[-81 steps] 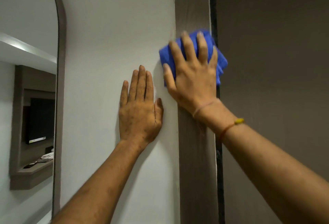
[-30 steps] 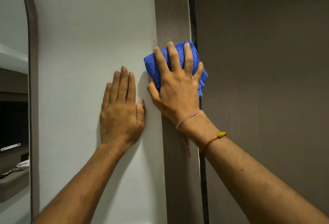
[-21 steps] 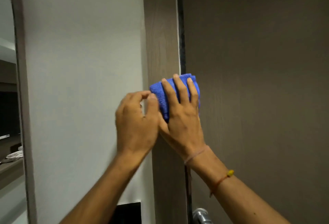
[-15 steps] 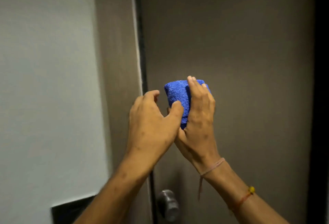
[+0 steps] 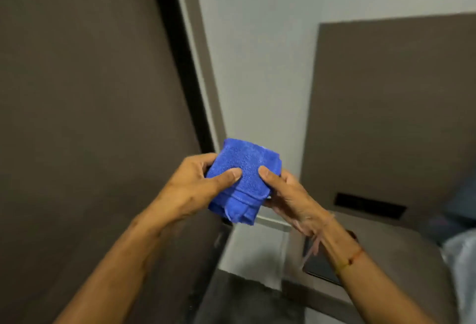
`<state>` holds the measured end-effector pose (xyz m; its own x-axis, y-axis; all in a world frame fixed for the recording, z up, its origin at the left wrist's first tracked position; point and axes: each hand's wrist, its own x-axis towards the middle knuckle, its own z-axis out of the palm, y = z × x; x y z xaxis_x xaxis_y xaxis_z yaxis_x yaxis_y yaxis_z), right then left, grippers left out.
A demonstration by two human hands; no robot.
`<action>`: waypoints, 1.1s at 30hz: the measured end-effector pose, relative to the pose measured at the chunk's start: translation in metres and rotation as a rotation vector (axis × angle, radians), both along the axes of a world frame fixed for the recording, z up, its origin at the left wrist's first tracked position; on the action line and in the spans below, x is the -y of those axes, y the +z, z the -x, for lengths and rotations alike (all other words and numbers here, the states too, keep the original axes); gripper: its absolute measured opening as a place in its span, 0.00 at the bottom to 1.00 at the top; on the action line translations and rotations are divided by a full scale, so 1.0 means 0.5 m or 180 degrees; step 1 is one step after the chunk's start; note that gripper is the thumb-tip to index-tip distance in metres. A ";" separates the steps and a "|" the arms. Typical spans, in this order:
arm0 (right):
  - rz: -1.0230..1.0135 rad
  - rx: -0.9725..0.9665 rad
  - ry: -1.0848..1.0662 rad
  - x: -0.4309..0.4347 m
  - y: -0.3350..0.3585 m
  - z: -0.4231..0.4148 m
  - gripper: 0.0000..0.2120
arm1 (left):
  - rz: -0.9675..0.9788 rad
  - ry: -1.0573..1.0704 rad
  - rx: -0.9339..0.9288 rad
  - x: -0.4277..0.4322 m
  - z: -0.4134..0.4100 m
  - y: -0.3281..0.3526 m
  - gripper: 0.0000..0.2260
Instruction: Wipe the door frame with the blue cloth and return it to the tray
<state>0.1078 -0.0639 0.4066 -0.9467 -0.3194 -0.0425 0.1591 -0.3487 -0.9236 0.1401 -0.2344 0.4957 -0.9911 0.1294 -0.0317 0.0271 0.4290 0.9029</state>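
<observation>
The folded blue cloth [image 5: 244,177] is held in mid-air between both hands, away from any surface. My left hand [image 5: 195,184] grips its left side with the thumb pressed on the front. My right hand [image 5: 286,195] grips its right side, thumb on the front as well. The door frame [image 5: 203,71] runs up behind the cloth as a brown strip beside a black gap, at the right edge of the dark door [image 5: 90,92]. No tray is in view.
A grey wall [image 5: 257,66] stands right of the frame. A brown panel [image 5: 391,117] with a dark slot [image 5: 368,205] is at right, above a brown ledge [image 5: 401,254]. Something pale and crinkled [image 5: 463,262] sits at the far right edge.
The cloth came off the door frame and both hands took hold of it in front of me. The view swung right, from the left frame to the door's right side.
</observation>
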 end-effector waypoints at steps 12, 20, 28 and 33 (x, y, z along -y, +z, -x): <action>-0.0844 0.1461 -0.1490 -0.441 -0.540 0.133 0.12 | -0.0235 -0.0231 0.2029 -0.456 0.325 -0.635 0.06; -0.1790 0.2416 -0.1963 -0.526 -0.926 0.176 0.23 | -0.0014 -0.0128 0.2539 -0.571 0.356 -1.076 0.07; -0.2962 0.2302 -0.1690 -0.547 -1.097 0.254 0.23 | 0.0824 -0.0042 0.2094 -0.626 0.416 -1.281 0.11; -0.3899 0.1996 -0.1492 -0.506 -1.087 0.225 0.24 | 0.1614 -0.0186 0.1113 -0.608 0.385 -1.261 0.19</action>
<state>-0.0049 0.1890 -0.1367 -0.6755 0.5475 -0.4939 0.7359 0.4595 -0.4972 -0.0525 0.0697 -0.1349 -0.9026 0.0670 -0.4252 -0.1971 0.8139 0.5466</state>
